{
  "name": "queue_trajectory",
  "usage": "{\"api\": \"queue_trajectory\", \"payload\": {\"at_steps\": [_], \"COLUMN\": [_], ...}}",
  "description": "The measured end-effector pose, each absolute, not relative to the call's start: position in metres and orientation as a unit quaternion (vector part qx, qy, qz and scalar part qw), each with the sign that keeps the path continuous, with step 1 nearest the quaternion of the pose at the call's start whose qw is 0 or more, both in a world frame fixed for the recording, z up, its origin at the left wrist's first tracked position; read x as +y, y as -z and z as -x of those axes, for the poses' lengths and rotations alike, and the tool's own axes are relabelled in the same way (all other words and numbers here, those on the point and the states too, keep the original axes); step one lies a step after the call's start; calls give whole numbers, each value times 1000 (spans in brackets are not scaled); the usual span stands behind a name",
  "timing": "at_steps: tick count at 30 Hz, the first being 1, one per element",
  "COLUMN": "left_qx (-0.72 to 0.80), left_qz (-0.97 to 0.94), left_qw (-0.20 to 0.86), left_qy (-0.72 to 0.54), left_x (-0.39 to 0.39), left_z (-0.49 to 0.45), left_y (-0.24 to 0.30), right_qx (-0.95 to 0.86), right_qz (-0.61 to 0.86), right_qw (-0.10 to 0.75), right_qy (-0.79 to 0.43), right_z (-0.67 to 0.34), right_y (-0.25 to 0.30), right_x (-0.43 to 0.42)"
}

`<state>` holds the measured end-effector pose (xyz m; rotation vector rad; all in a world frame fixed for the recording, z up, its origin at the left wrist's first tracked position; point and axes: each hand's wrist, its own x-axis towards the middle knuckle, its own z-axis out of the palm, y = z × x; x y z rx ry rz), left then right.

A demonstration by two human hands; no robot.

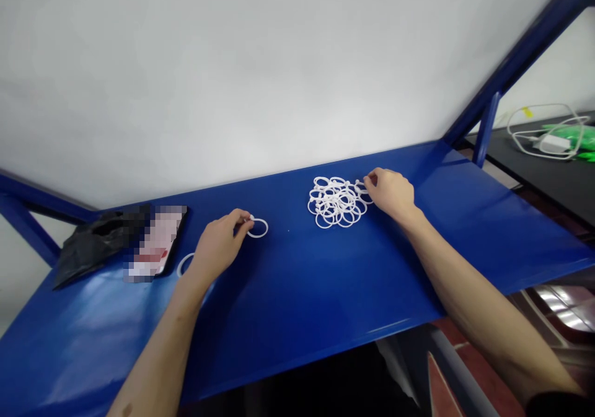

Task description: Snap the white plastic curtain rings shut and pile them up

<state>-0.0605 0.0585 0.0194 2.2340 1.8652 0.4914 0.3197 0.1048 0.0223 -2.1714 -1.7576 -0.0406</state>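
Note:
My left hand pinches a white ring at its small knob, holding it just over or on the blue tabletop. Another white ring lies behind my left wrist, partly hidden by it. To the right of the middle is a loose heap of several thin white rings, overlapping one another. At the heap's right edge, the closed fingertips of my right hand are on a white ring; the fingers cover part of it.
At the left lie a black plastic bag and a blurred-out flat item with a dark edge. Blue frame bars rise at both ends. A white wall stands behind. On a dark table at right are a white cable and charger.

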Motion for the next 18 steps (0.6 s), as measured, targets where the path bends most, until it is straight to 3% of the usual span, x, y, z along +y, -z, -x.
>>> {"api": "queue_trajectory", "payload": {"at_steps": [4, 7, 12, 18], "left_qx": [589, 549, 504, 511], "left_qz": [-771, -787, -785, -732], "left_qw": [129, 166, 229, 305], "left_qy": [-203, -229, -278, -332], "left_x": [52, 42, 27, 19], "left_z": [49, 34, 11, 5], "left_y": [-21, -22, -24, -25], "right_qx": [-646, -726, -879, -863], "right_qz": [721, 601, 337, 327], "right_qw": [238, 320, 323, 318], "right_qy": [77, 93, -91, -217], "right_z": [-312, -290, -241, -218], "right_y": [-25, -30, -26, -9], "right_x": [99, 82, 39, 22]}}
